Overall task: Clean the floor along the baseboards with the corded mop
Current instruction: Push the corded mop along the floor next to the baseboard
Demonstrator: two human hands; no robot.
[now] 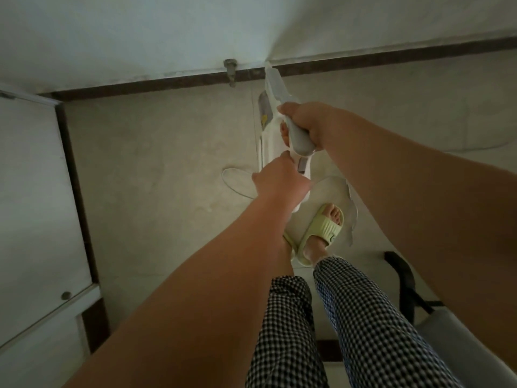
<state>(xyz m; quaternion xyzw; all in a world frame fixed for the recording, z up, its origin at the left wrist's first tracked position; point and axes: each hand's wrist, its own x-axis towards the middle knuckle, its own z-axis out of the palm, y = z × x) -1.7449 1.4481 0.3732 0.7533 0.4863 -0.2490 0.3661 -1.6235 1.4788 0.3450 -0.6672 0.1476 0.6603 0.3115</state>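
In the head view, the grey handle of the corded mop (275, 127) is wrapped by the right hand (306, 123), its grip curled tight around it. Lower on the white body, the left hand (279, 182) is closed around the shaft. The mop is held upright near the dark baseboard (167, 84), above the floor (156, 152), with its cord (233, 182) looped beside a green slipper (324, 231).

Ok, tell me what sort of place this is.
Probably a room corner in a home: pale floor meeting painted walls with a dark baseboard, a wall-mounted door stopper, and slippers on the feet.
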